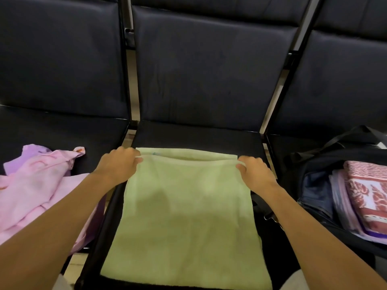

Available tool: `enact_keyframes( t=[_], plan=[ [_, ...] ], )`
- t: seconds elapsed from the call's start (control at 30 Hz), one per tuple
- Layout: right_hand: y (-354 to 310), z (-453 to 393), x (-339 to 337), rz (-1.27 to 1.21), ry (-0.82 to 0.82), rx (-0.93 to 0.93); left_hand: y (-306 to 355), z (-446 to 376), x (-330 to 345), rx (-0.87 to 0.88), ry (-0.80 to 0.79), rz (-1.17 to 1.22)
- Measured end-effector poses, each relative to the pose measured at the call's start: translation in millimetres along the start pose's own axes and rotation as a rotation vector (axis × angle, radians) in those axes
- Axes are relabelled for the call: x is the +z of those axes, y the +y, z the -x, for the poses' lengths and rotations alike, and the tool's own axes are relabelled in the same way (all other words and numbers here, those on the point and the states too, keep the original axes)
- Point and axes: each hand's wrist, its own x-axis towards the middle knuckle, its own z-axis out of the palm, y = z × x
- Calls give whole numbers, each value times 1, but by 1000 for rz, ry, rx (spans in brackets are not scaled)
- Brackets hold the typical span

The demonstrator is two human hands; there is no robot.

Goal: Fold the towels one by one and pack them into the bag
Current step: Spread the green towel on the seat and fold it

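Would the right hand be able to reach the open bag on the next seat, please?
Probably yes: the bag sits open just beside the right hand with nothing between them, though that hand's fingers now pinch the green towel.

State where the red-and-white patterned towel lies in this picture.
In the head view it lies at the far right, folded on top of other folded towels inside the open black bag, right of the green towel: red-and-white patterned towel.

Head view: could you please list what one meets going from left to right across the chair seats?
Pink towel → left hand → green towel → right hand → black bag → red patterned towel packed in the bag.
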Motion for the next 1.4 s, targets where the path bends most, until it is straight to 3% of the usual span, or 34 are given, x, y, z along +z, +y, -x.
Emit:
enact_keyframes(
  t=[0.33,0.53,0.77,1.0,1.23,1.4],
  plan=[
    [-9,-20,14,-92,153,63,3,-21,11,-122,177,43],
    [-16,-24,25,-80,147,126,6,-34,25,-90,176,12],
    [-6,-35,40,-155,77,78,8,-49,36,-91,94,55],
    [-4,-39,40,-432,18,121,2,-53,38,-14,72,69],
    [-12,-38,36,-616,-63,124,3,-56,39,-54,39,370],
    [-9,-42,35,-688,27,115,11,-59,31,-143,84,612]
  ],
)
